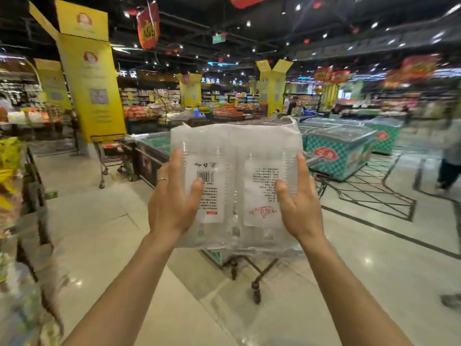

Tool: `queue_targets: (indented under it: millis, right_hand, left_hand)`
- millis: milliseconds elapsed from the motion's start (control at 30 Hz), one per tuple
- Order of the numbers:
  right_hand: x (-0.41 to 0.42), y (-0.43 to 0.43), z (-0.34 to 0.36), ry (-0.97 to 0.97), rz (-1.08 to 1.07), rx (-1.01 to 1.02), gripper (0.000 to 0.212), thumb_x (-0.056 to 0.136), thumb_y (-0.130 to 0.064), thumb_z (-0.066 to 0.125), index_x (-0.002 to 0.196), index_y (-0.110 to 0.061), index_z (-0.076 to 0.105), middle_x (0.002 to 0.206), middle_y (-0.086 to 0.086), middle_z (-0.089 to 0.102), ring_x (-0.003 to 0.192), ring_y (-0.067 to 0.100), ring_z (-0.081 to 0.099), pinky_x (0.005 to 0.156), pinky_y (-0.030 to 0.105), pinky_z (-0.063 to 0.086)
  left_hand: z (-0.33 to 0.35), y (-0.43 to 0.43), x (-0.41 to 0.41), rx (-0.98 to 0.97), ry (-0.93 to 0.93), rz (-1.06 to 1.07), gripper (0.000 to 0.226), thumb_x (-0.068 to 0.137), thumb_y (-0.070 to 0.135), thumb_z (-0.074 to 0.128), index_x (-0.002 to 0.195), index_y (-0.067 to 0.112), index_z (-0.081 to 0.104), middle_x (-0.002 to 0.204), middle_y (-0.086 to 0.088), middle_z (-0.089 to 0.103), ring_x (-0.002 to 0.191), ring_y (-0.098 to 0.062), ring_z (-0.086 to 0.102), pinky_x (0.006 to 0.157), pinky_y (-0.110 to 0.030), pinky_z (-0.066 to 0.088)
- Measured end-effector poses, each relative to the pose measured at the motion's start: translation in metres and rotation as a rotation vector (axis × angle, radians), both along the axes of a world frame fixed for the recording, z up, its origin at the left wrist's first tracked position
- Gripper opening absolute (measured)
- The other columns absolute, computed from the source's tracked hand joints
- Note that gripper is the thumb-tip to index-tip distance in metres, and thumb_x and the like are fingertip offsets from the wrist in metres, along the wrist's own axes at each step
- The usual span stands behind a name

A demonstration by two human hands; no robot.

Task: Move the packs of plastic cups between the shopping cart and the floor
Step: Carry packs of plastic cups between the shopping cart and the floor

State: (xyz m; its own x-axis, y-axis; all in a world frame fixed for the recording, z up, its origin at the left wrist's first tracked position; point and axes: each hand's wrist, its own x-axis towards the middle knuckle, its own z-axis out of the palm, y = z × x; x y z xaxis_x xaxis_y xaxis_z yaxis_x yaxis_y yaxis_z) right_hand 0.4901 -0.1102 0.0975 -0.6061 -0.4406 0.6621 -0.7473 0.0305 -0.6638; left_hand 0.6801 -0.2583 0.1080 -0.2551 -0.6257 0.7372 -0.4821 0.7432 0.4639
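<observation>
I hold a clear plastic-wrapped pack of plastic cups (234, 156) up in front of me at chest height, with white printed labels and a barcode facing me. My left hand (174, 196) grips its left side, thumb across the front label, a ring on one finger. My right hand (296, 198) grips the right side in the same way. The shopping cart (254, 270) stands on the floor directly behind and below the pack; only its lower frame, legs and a wheel show, the basket is hidden by the pack.
Glossy tiled floor (112, 233) spreads around me. Green chest freezers (341, 148) stand to the right, another cart (107, 156) and a yellow pillar (92, 91) to the left. A shelf rack (22, 208) is close on my left. A person (451, 156) walks at the far right.
</observation>
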Motion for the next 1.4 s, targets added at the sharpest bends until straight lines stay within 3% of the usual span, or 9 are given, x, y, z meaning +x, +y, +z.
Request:
queue_targets:
  millis: [133,267,567,867,1133,1400]
  right_hand:
    - [-0.069,-0.019,-0.003,-0.001,-0.106,-0.001,0.069,0.09,-0.053,0.04,0.153,-0.042,0.012,0.145,0.004,0.039,0.123,0.023,0.047,0.091,0.036,0.043]
    - [-0.139,-0.054,0.001,0.013,-0.203,0.016,0.067,0.092,-0.052,0.041,0.152,-0.045,0.011,0.145,0.0,0.039,0.12,0.022,0.049,0.084,0.034,0.04]
    - [-0.258,-0.107,0.011,0.011,-0.311,0.018,0.065,0.099,-0.039,0.049,0.154,-0.041,0.013,0.153,-0.005,0.032,0.13,0.016,0.04,0.09,0.026,0.032]
    - [-0.384,-0.136,-0.002,0.008,-0.322,-0.01,0.065,0.099,-0.039,0.049,0.153,-0.041,0.013,0.155,-0.004,0.031,0.134,0.017,0.038,0.093,0.028,0.032]
    - [-0.548,-0.151,-0.011,0.026,-0.27,-0.035,0.065,0.099,-0.037,0.05,0.154,-0.038,0.015,0.156,-0.003,0.029,0.138,0.016,0.034,0.095,0.028,0.03]
    - [-0.689,-0.171,-0.019,0.019,-0.202,0.032,0.065,0.099,-0.038,0.051,0.153,-0.039,0.015,0.153,-0.001,0.035,0.132,0.021,0.041,0.094,0.033,0.036]
  left_hand:
    - [-0.007,-0.042,-0.087,0.02,0.017,-0.112,0.075,0.088,0.055,0.037,0.154,0.04,0.006,0.154,-0.005,0.032,0.135,-0.026,0.037,0.087,-0.046,0.046]
    - [-0.009,-0.088,-0.171,0.036,0.039,-0.224,0.075,0.089,0.054,0.037,0.155,0.036,0.009,0.15,-0.006,0.035,0.129,-0.027,0.042,0.084,-0.043,0.046]
    - [-0.003,-0.164,-0.318,0.074,0.02,-0.325,0.072,0.089,0.056,0.038,0.153,0.041,0.008,0.153,-0.006,0.033,0.129,-0.03,0.045,0.087,-0.047,0.047]
    - [-0.007,-0.192,-0.442,0.063,-0.004,-0.339,0.074,0.088,0.056,0.037,0.154,0.039,0.009,0.154,-0.01,0.031,0.134,-0.032,0.041,0.093,-0.048,0.045]
    - [-0.014,-0.195,-0.593,0.079,0.007,-0.301,0.073,0.089,0.055,0.035,0.155,0.039,0.007,0.156,-0.011,0.026,0.133,-0.034,0.041,0.094,-0.047,0.043]
    - [-0.036,-0.207,-0.721,0.119,0.001,-0.216,0.073,0.089,0.055,0.035,0.155,0.035,0.01,0.154,-0.013,0.031,0.132,-0.036,0.042,0.096,-0.049,0.043]
